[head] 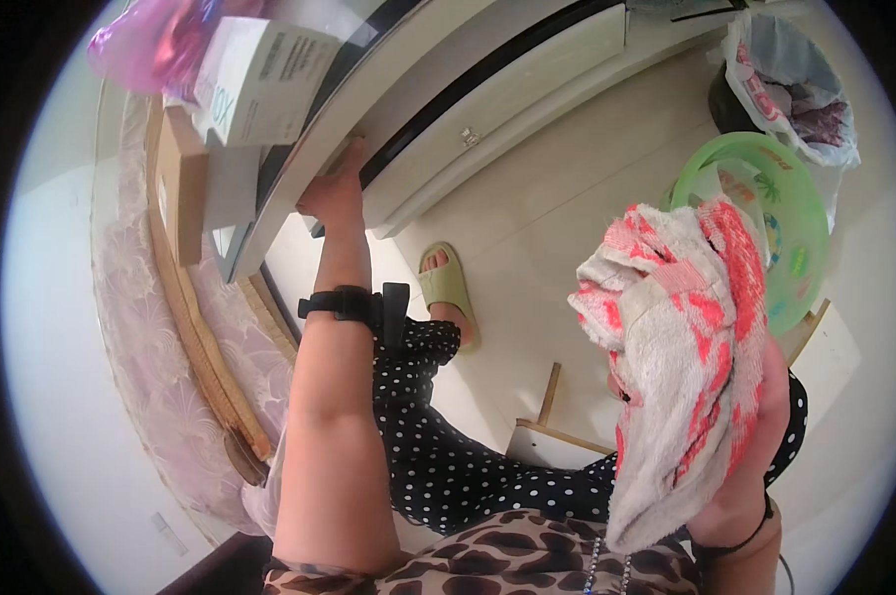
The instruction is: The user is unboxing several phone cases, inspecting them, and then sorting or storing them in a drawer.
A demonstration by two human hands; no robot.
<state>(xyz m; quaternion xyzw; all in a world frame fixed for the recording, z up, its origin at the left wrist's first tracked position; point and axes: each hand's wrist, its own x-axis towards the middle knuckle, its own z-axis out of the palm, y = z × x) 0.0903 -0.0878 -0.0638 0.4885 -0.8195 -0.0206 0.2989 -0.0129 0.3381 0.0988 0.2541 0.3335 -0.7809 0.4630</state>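
Note:
A bunched white towel with red patches (678,357) hangs in front of me on the right. My right hand (760,446) is shut on it, most of its fingers hidden behind the cloth. My left arm reaches far forward, with a black strap around the forearm. At its end, my left hand (338,182) touches the edge of a white cabinet (291,193). Its fingers go partly out of sight in the gap beside a drawer front (492,119), so their grip is unclear.
A white box (265,82), a cardboard box (180,186) and pink plastic (139,48) sit at the left. A green basin (797,223) and a lined waste bin (730,97) stand at the right. A stool (559,442) is partly hidden near my legs.

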